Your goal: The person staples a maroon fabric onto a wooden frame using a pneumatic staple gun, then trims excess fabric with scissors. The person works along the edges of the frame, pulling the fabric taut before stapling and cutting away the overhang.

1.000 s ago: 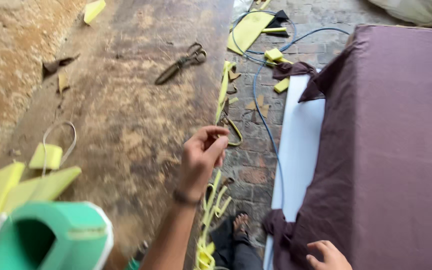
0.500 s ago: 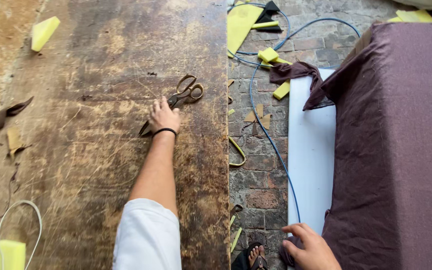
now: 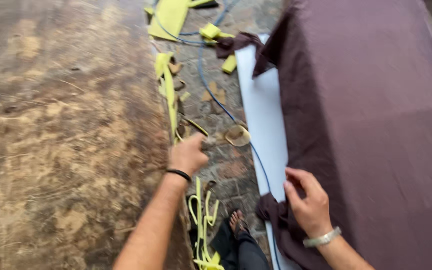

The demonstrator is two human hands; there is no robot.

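Left hand (image 3: 188, 155) fisted; right hand (image 3: 308, 202) pinching.
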